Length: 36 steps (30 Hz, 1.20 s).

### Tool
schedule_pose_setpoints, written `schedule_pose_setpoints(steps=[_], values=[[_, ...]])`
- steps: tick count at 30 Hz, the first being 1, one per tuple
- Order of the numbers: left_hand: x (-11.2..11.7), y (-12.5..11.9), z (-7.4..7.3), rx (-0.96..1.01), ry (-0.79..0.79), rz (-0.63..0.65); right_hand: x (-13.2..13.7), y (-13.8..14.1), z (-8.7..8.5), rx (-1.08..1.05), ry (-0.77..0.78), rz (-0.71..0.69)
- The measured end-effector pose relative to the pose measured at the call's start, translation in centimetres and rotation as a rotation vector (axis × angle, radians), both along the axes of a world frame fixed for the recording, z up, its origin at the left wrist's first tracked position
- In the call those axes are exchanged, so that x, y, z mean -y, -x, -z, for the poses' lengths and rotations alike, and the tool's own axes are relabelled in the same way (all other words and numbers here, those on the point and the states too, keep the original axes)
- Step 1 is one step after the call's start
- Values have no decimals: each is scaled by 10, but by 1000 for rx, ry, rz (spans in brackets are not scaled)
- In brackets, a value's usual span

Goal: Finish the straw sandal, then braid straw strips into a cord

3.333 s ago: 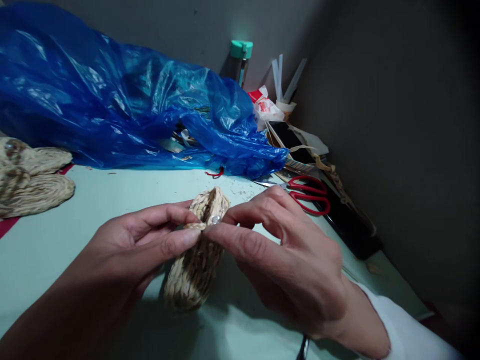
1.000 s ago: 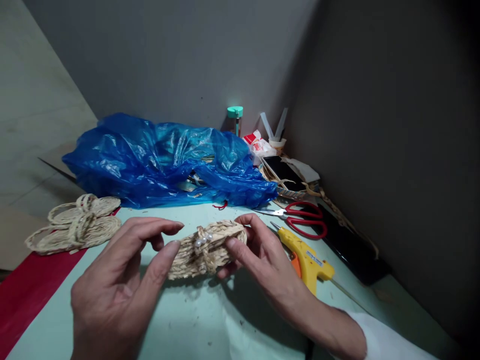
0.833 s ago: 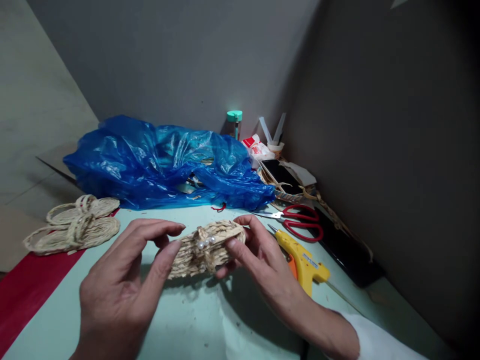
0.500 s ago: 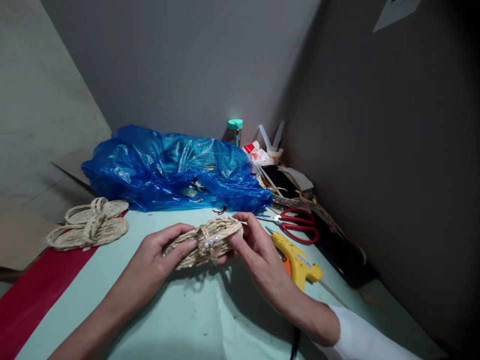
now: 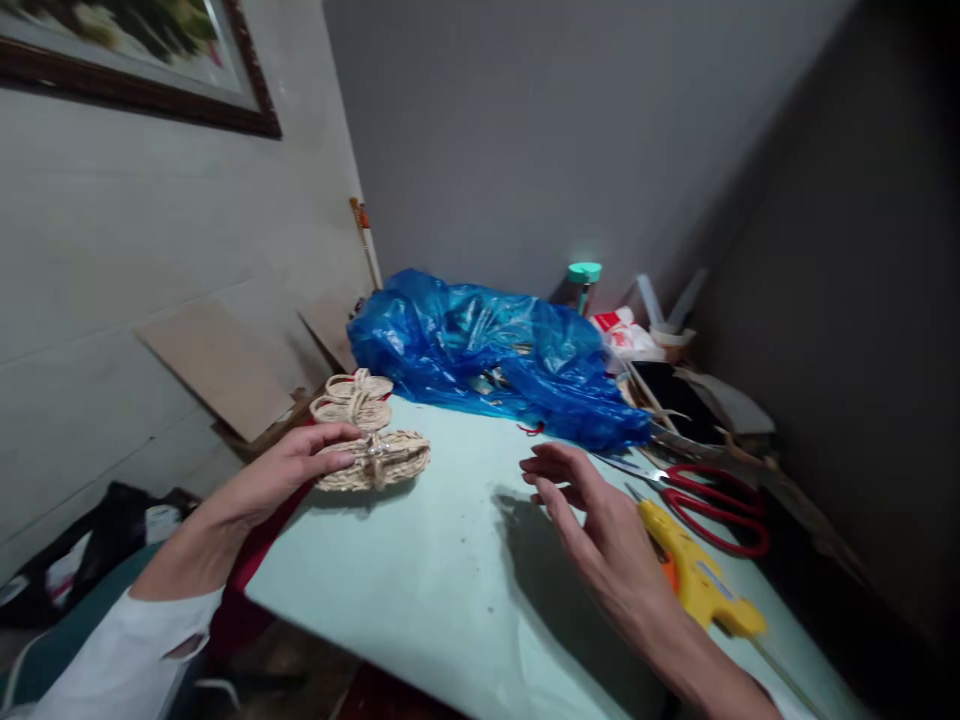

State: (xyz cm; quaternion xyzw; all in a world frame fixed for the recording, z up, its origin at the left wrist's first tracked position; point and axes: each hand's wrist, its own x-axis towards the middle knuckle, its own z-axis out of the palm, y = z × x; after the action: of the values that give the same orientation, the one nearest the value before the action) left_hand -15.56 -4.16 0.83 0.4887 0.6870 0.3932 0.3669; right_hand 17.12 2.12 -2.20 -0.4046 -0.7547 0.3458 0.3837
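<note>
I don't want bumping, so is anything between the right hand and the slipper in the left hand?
Nothing visible: just pale tabletop lies between the right hand and the slipper in the left hand. The scissors and yellow glue gun are on the right hand's other side.

a pale green tabletop (image 5: 427, 565) bears a blue plastic bag (image 5: 480, 335), red-handled scissors (image 5: 670, 478), a yellow glue gun (image 5: 703, 585) and 2 woven slippers (image 5: 367, 413).
</note>
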Motion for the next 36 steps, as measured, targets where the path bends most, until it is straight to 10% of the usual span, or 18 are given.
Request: schedule_pose_setpoints(steps=[10, 36], values=[[13, 85, 17, -141, 45, -121, 1, 2, 14, 179, -233, -139], [-41, 114, 60, -330, -207, -348, 2, -4, 27, 422, -481, -331]])
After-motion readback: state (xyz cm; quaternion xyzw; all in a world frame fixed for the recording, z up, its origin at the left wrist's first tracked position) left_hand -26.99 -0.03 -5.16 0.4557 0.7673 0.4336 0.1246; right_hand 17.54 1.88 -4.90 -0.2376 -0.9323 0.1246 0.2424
